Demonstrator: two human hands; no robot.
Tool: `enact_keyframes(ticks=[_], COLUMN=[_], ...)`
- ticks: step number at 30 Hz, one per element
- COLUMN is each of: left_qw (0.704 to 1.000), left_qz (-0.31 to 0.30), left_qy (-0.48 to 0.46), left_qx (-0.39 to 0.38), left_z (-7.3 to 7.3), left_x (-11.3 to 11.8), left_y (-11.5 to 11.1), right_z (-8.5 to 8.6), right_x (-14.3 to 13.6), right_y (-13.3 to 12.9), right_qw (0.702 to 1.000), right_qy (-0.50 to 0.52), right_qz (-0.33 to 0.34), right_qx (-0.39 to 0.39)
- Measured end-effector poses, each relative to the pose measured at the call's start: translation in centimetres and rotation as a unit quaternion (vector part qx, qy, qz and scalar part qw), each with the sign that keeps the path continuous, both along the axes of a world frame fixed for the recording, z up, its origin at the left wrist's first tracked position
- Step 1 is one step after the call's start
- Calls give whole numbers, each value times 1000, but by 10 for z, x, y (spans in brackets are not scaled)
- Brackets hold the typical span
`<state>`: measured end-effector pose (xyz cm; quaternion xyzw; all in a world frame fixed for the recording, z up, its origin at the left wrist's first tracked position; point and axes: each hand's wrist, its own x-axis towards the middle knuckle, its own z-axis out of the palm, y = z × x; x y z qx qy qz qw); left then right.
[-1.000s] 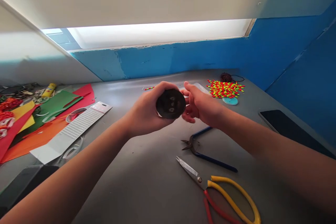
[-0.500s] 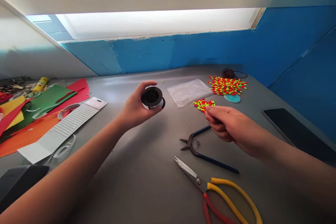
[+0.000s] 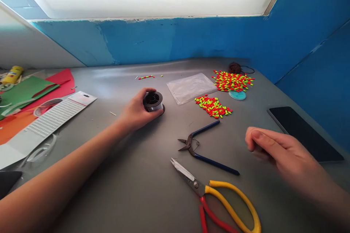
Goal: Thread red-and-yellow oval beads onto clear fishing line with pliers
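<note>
Left hand (image 3: 133, 111) wraps a black spool (image 3: 153, 99) from its left side, one digit bent around the far edge and another laid straight along the near one, so the grip is closed snugly on it. The spool's hollow end faces up toward the viewer, and a pale winding shows between the flanges; whether its lower rim touches the grey table (image 3: 131, 193) cannot be told. That forearm slants in from the near left corner, pointing far and to the right, with the wrist almost in line with it.

Well apart on the right, the other hand, the right hand (image 3: 281, 149), is drawn into a loose fist, thumb pressed on the curled index finger and knuckles turned left. Whether anything fine is pinched there cannot be made out. Its forearm enters from the near right edge, beside a dark phone (image 3: 303, 129).

Between the hands lie blue-handled pliers (image 3: 190, 142), spread open, with scissors (image 3: 197, 185) nearer the viewer. Farther off are a small heap of red and yellow-green beads (image 3: 213, 106), a clear plastic bag (image 3: 190, 88) and a larger bead pile (image 3: 233, 81).
</note>
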<state>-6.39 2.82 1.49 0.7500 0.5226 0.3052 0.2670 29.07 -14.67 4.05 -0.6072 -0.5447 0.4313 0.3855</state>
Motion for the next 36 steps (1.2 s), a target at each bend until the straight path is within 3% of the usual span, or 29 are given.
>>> enact_keyframes(ticks=[4,7,11,12,14,16,18,20,23,27,30,32,34,36], left_qw=[1000,999,998,998,997,993,979,960,949,929,939,950,927,922], left_qz=[8,6,-5,-4,8,23,8,-100,-252,-344,-318,-290,-310,-310], left_qy=[15,28,34,35,35,41,55,42,-57,-138,-129,-88,-40,-2], left_qx=[20,38,53,59,73,112,198,260,178,10,-30,71,207,232], left_z=[-3,-5,-9,-10,-12,-11,-6,5,28,44,30,13,-2,-11], left_x=[4,6,7,8,9,12,20,33,57,79,80,77,75,76], left_y=[-1,-1,2,2,0,-8,-22,-43,-78,-113,-120,-116,-110,-105], right_z=[16,35,55,57,56,49,40,32,27,29,30,30,28,24], right_x=[-5,-19,-47,-54,-65,-72,-73,-71,-67,-63,-43,-11,34,86], right_y=[5,7,4,4,8,15,21,24,19,7,5,7,11,13], right_qw=[981,966,953,948,938,939,951,950,914,910,921,923,916,905], right_qy=[-72,-79,-47,-31,28,66,64,-14,-131,-173,-199,-266,-343,-380], right_qz=[63,106,146,183,255,275,223,193,193,148,179,161,36,-155], right_qx=[171,224,261,259,232,197,204,245,333,348,284,226,206,111])
